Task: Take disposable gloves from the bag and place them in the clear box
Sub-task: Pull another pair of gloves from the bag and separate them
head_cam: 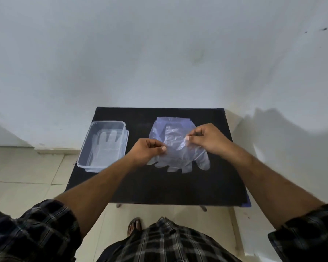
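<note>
A thin clear disposable glove [180,157] hangs fingers-down above the black table [159,186]. My left hand [150,150] pinches its cuff on the left and my right hand [206,138] pinches it on the right. Behind the glove lies the bluish plastic bag [170,123], flat on the table. At the table's left stands the clear box [85,159], with a glove [106,144] lying flat inside it, fingers pointing away from me.
The small black table stands against a white wall [159,53]. Pale floor tiles [23,176] surround it. My foot [134,225] shows under the near edge, and my checked sleeves fill the bottom corners.
</note>
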